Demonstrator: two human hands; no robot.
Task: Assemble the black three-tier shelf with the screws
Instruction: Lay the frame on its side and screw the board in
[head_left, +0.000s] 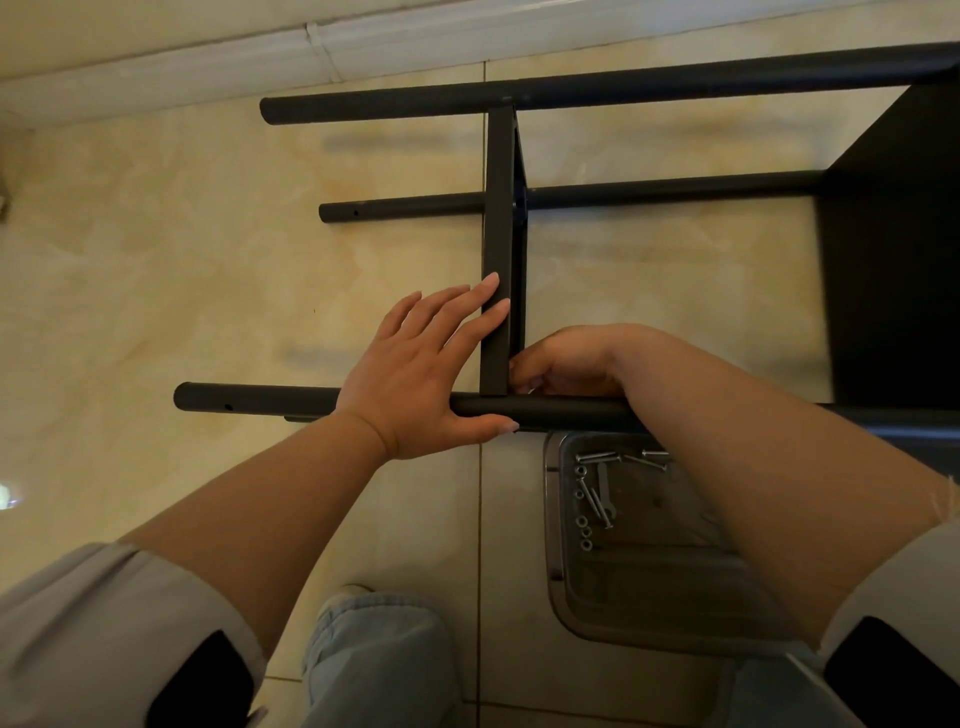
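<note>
Sideways lies your shelf (597, 93), poles running left-right. Your left hand (421, 369) presses flat, fingers straight, on its panel (500, 208). Your right hand (563, 366) curls at the joint; grip unclear.

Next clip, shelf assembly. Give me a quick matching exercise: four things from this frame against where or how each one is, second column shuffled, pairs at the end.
1. left hand
2. right hand
3. screws
4. near tube

A. loose in the clear tray
B. fingers flat against the shelf panel
C. curled at the panel's near corner
D. lying across the floor tiles, hole near its free end

Pairs: 1-B, 2-C, 3-A, 4-D
</note>
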